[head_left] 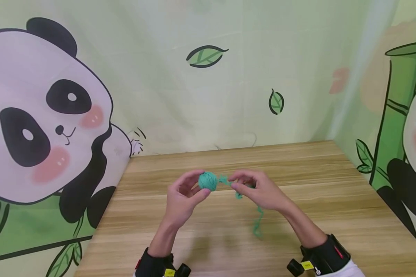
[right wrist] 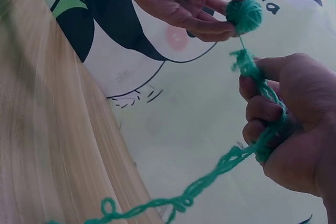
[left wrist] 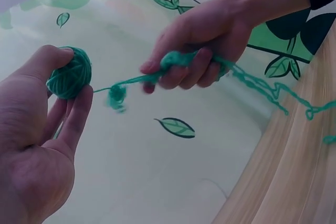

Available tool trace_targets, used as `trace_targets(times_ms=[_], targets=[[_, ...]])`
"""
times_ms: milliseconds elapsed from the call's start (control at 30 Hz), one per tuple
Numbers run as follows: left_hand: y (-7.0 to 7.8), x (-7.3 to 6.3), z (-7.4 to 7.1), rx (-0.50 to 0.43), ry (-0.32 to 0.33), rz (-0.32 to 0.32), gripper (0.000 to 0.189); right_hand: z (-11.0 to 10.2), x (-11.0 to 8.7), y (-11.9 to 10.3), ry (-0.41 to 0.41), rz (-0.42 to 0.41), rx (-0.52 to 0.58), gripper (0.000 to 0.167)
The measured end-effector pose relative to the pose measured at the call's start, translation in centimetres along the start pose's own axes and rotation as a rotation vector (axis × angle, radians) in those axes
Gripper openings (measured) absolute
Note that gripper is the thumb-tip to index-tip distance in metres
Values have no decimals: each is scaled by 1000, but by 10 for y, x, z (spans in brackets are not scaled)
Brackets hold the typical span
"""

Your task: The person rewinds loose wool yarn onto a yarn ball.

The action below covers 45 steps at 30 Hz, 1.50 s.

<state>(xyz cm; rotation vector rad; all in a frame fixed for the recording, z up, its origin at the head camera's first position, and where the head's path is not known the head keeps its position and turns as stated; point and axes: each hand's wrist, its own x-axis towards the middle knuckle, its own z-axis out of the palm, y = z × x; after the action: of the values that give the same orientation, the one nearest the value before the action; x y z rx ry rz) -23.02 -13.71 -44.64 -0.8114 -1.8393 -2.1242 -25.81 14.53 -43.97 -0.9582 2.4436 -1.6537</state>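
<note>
My left hand (head_left: 183, 198) holds a small teal ball of yarn (head_left: 208, 181) between thumb and fingertips, raised over the table. To its right, my right hand (head_left: 260, 188) pinches loose teal yarn (right wrist: 265, 90), with its fingers curled round a tangled bunch. A single thin strand runs from the ball to the right hand's fingertips, and in the left wrist view a small fuzzy knot (left wrist: 116, 97) hangs by it. Below the right hand, a looped yarn tail (head_left: 258, 223) trails down toward the tabletop.
A wood-grain table (head_left: 152, 219) lies under both hands. Behind it hangs a pale green backdrop (head_left: 242, 115) printed with pandas, leaves and bamboo. Black straps with small cameras circle both wrists.
</note>
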Motion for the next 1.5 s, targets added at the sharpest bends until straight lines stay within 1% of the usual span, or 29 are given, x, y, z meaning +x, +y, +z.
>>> trace_targets(times_ms=[100,233,367,500,667,833,967,1100,1200,1267,1367,1500], targets=[[2,1,-6,12,58,-25,51,-9,-3,2,3,21,-47,15],[3,2,-15,38,125,-37,51,-24,-7,5,14,48,-112,15],[5,3,-22,40,175,-48,51,-40,-10,10,54,59,-158,16],[6,3,-27,30,210,-61,51,-61,-12,16,127,89,-220,17],[8,3,-32,32,252,-77,49,-92,-13,27,239,139,-308,21],[9,3,-34,25,272,-79,48,-124,-16,38,339,190,-402,29],[10,3,-35,25,287,-83,48,-145,-19,52,423,238,-471,32],[11,3,-39,34,309,-89,48,-163,-27,68,506,313,-530,35],[13,4,-47,55,333,-95,48,-175,-34,82,551,379,-562,38],[13,6,-55,81,360,-100,48,-182,-39,90,564,436,-581,40],[14,8,-70,121,408,-110,46,-190,-47,100,570,544,-598,42],[15,11,-89,139,476,-110,44,-199,-55,109,588,684,-631,40]])
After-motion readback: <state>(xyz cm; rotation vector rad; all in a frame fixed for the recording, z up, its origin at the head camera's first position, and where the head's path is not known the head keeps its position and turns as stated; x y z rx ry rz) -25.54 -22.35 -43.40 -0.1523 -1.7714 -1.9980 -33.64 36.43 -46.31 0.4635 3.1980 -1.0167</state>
